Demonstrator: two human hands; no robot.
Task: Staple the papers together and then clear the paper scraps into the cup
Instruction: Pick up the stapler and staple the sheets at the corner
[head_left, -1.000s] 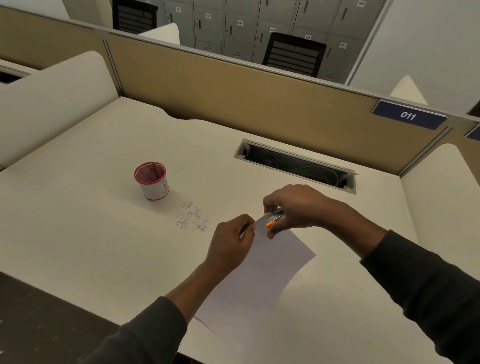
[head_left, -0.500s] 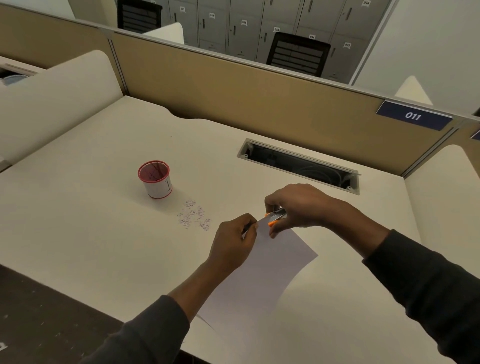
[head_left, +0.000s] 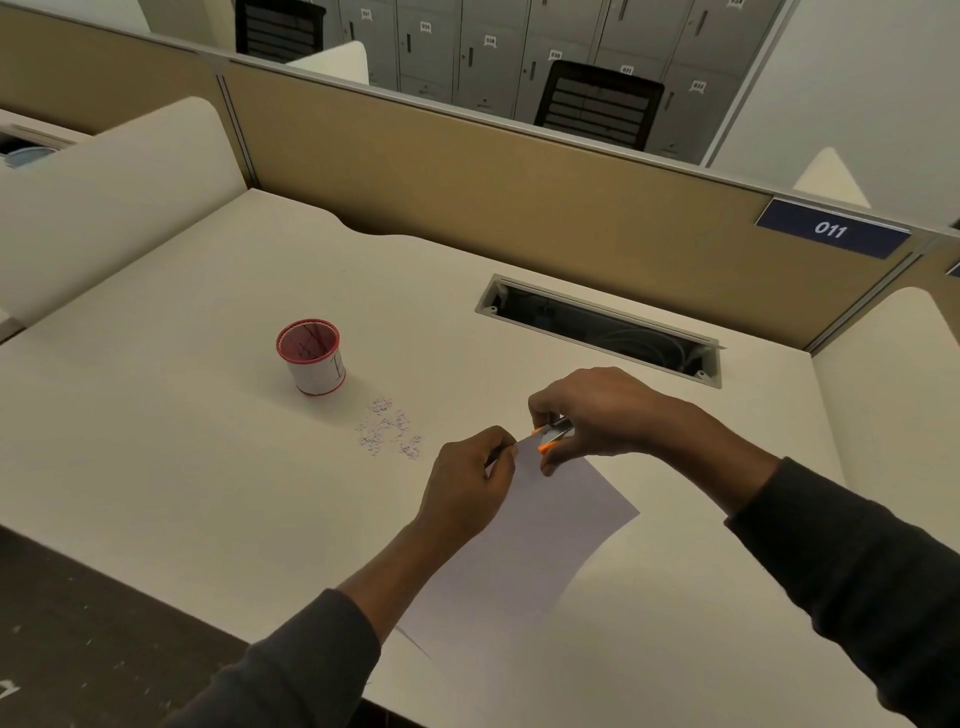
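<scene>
Orange stapler (head_left: 551, 435) bites the far corner of the papers (head_left: 530, 545), gripped in the right hand (head_left: 597, 415); the left hand (head_left: 470, 480) pinches that corner just beside it; the sheets run lengthwise toward the near bench (head_left: 156, 441) edge; scraps (head_left: 389, 428) lie left, nearer the left hand, the cup (head_left: 310, 358) farther left.

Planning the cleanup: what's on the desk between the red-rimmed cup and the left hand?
In the head view, paper scraps lie scattered between cup and left hand.

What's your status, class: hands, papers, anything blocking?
Left hand pinches the papers at the corner. Right hand grips the stapler on it. Scraps loose beside the cup. Nothing blocking.
</scene>
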